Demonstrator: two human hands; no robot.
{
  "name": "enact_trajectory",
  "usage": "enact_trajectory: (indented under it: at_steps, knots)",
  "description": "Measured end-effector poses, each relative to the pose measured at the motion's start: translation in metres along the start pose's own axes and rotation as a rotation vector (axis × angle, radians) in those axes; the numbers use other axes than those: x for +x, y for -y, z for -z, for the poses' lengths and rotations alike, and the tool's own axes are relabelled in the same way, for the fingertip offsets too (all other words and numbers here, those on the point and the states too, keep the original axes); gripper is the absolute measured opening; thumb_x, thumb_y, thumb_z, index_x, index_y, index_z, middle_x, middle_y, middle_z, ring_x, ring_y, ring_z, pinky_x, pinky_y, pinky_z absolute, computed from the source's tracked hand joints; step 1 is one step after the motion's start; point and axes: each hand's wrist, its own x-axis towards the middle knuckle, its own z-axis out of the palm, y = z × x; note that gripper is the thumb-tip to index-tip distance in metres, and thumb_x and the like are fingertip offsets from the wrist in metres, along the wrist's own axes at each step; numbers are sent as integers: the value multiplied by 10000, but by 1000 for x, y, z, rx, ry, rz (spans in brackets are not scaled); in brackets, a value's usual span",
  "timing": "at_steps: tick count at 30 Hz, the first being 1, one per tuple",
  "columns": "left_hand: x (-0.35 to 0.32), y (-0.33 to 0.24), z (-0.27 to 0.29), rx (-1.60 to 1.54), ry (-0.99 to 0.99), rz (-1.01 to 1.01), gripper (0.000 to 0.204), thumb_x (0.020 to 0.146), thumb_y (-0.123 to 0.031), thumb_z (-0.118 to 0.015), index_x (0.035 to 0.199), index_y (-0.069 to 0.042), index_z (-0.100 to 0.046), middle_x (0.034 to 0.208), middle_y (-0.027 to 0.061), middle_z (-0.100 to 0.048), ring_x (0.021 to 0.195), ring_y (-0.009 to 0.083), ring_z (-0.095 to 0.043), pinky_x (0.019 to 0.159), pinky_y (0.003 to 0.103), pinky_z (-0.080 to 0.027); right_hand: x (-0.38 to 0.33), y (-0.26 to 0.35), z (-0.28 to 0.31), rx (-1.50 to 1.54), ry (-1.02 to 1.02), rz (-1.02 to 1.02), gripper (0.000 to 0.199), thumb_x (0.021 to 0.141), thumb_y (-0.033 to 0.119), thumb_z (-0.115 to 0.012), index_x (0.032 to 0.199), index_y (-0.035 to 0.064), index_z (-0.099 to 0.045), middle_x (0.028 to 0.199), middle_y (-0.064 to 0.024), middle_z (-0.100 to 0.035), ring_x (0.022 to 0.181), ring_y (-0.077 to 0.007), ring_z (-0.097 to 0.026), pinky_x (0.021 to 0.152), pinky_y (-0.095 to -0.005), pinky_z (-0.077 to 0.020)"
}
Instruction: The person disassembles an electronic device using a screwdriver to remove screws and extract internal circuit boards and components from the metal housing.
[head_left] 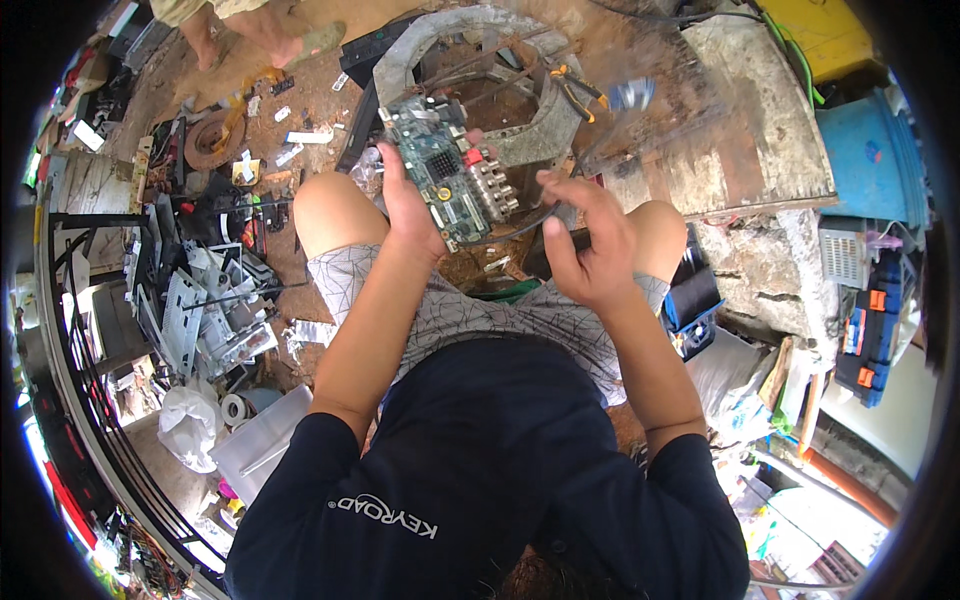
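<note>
A green circuit board [440, 160] with a row of metal round connectors along its right edge is tilted above my lap. My left hand [408, 205] grips it at its left and lower edge, thumb on top. Just right of the board is my right hand [592, 240], palm side partly up, its fingers bent and apart. A dark cable [520, 232] runs from the board's lower edge toward this hand; no hold on it shows. Beyond lie pliers [575, 92] with orange-and-black handles and a blurred blue-and-white object [631, 95].
A concrete ring [400, 70] and a wooden board [760, 140] stand ahead. Metal scrap [205, 310] is heaped at left, near a white plastic bag [190, 425]. At right are a blue bucket [870, 160] and a toolbox [868, 330]. Another person's feet [285, 48] show at top left.
</note>
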Motion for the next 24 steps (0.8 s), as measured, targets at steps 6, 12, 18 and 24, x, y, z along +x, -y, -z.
enact_trajectory:
  at_steps: [6,12,18,24]
  knots:
    - [1,11,-9,-18,29,68,955,860,-793,-113,1417,-65,-382,1316,190,-532,1139,387,-555,921,546,-496,-3,15,1,140,119,-89,149,812,64,-667,950,32,-623,862,-123,-663,721,-275,-634,646,-345,-484]
    - [5,14,0,-20,96,116,1027,798,-857,-235,1409,-45,-385,1313,186,-532,1095,413,-580,910,555,-497,-32,16,-1,156,228,-286,371,810,43,-641,1179,48,-602,900,-117,-676,735,-291,-635,679,-369,-497]
    - [-3,17,-3,-30,216,140,978,835,-821,-213,1402,-43,-386,1329,183,-523,1149,417,-555,936,562,-484,-46,19,3,48,306,-131,464,801,10,-607,1261,58,-566,886,-101,-664,765,-289,-625,694,-378,-479]
    - [-1,22,-8,-13,180,97,1023,792,-858,-261,1436,-68,-339,1327,183,-516,1156,416,-548,945,588,-472,-52,26,3,47,298,-340,432,816,22,-620,1246,34,-575,883,-105,-660,760,-245,-626,721,-335,-488]
